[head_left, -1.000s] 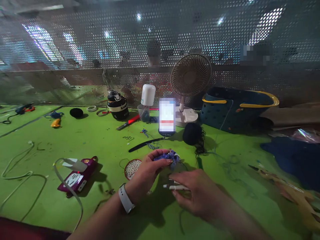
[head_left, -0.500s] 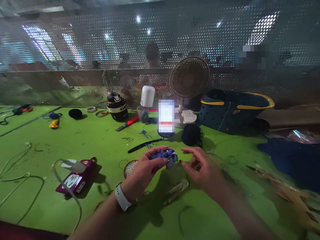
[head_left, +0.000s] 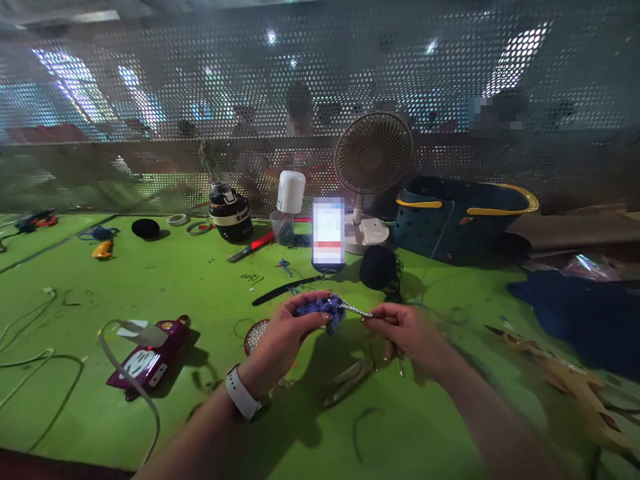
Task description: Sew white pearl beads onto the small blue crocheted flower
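My left hand (head_left: 280, 340), with a pale band on its wrist, pinches a small blue-purple crocheted piece (head_left: 336, 320) between thumb and fingers. A silvery, beaded-looking strand (head_left: 356, 310) runs from that piece to my right hand (head_left: 413, 333). The thumb and forefinger of the right hand are closed on the strand's other end. Below the right fingers a thin metal tool (head_left: 401, 367) sticks out; its kind is not clear. Partly behind my left hand is a red-rimmed dish of pearly beads (head_left: 255, 335). Thread snips (head_left: 347, 381), somewhat blurred, lie on the green table (head_left: 210, 427) below.
A lit phone (head_left: 328, 233) stands ahead, with a fan (head_left: 373, 157) and a dark basket (head_left: 450, 230) behind. Black yarn (head_left: 379, 268) lies beside the phone. At left, a purple power strip (head_left: 150, 357) trails a cable. Dark cloth (head_left: 575, 320) lies at right.
My right hand, apart from the piece with its finger and thumb parted, has closed on the silvery strand and holds it stretched to the right. The left hand keeps its hold.
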`<action>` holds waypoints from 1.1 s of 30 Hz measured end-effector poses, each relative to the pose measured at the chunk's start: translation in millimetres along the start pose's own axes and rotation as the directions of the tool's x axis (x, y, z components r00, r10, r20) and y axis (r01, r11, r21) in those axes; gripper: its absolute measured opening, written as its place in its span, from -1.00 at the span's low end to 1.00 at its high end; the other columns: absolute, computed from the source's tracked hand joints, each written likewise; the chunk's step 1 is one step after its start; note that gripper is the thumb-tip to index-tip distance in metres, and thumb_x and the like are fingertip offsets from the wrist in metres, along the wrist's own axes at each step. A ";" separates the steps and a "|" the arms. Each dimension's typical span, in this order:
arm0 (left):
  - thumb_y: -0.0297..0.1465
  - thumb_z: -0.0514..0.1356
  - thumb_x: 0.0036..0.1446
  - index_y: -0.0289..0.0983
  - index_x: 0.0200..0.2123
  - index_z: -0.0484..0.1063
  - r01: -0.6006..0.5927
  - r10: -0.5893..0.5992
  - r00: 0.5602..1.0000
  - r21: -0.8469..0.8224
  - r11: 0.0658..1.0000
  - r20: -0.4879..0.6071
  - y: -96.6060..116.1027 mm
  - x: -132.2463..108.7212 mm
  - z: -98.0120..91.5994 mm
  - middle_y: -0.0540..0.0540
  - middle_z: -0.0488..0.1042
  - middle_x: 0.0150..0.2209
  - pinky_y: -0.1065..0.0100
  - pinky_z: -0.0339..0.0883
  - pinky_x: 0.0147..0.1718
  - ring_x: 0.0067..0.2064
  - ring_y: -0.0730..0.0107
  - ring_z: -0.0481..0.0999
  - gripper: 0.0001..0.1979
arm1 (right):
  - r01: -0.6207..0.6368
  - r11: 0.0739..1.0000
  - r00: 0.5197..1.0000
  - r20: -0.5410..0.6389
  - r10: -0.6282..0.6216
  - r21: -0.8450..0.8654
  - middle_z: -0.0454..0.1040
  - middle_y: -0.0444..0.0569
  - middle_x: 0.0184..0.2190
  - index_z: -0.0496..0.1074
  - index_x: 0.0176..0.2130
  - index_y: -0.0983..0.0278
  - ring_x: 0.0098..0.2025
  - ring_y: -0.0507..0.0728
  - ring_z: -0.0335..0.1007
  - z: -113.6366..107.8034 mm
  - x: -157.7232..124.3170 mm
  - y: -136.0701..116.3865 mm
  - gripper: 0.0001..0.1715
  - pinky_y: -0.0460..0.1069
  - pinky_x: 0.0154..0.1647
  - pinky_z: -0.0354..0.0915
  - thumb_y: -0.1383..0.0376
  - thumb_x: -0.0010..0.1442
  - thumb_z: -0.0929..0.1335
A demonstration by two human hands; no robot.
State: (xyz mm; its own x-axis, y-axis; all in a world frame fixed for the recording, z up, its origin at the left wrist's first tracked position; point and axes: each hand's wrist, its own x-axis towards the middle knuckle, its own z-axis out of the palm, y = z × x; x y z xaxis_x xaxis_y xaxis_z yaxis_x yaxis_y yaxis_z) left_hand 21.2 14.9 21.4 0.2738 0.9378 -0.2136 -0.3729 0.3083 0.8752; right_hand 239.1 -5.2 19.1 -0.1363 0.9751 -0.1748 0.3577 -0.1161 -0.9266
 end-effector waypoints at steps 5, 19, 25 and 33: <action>-0.57 0.41 -0.17 -0.33 -0.17 0.56 -0.090 0.091 0.993 0.023 0.996 -0.070 -1.2 6.5 -7.3 -0.17 0.61 -0.16 0.40 0.39 -0.18 -0.22 0.38 0.56 -0.61 | 0.038 0.988 0.999 0.026 -0.035 -0.151 0.55 -0.03 -0.43 0.55 -0.24 0.30 -0.58 0.02 0.38 -6.1 -2.7 -1.8 -0.69 -0.08 -0.56 0.26 0.14 0.19 0.33; -0.53 0.42 -0.20 -0.28 -0.24 0.59 -0.272 0.278 0.947 0.055 0.961 -0.164 2.9 11.6 -13.5 -0.12 0.60 -0.15 0.37 0.35 -0.11 -0.17 0.35 0.54 -0.66 | 0.086 0.992 0.729 -0.673 -0.129 -0.098 0.58 0.01 -0.42 0.51 -0.26 0.26 -0.63 0.07 0.39 -38.8 -6.6 -1.7 -0.55 -0.06 -0.65 0.21 -0.04 0.05 0.35; -0.53 0.41 -0.19 -0.26 -0.26 0.60 -0.290 0.301 0.940 0.087 0.953 -0.162 -1.0 13.8 -14.1 -0.10 0.60 -0.14 0.41 0.36 -0.17 -0.19 0.39 0.53 -0.68 | 0.303 0.770 0.785 -0.605 0.132 0.561 0.57 -0.07 -0.34 0.48 -0.46 0.19 -0.43 0.07 0.46 -52.0 -8.8 -23.1 -0.74 -0.03 -0.46 0.39 0.18 -0.24 0.50; -0.52 0.40 -0.18 -0.28 -0.24 0.60 -0.273 0.285 0.946 0.091 0.958 -0.154 -1.6 14.8 -15.9 -0.12 0.62 -0.23 0.40 0.37 -0.20 -0.25 0.40 0.54 -0.68 | 0.285 0.642 0.778 -0.563 0.278 0.712 0.49 0.00 -0.30 0.48 -0.47 0.11 -0.27 0.13 0.42 -93.9 -16.0 -7.5 -0.82 0.12 -0.20 0.41 0.30 0.10 0.31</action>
State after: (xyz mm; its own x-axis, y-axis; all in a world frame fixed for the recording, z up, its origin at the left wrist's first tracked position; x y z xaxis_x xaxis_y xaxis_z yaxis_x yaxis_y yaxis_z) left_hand 11.7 30.8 10.0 0.0161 0.9997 -0.0200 -0.3509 0.0244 0.9361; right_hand 325.3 -2.3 60.2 0.5137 0.8328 -0.2062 -0.4666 0.0695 -0.8818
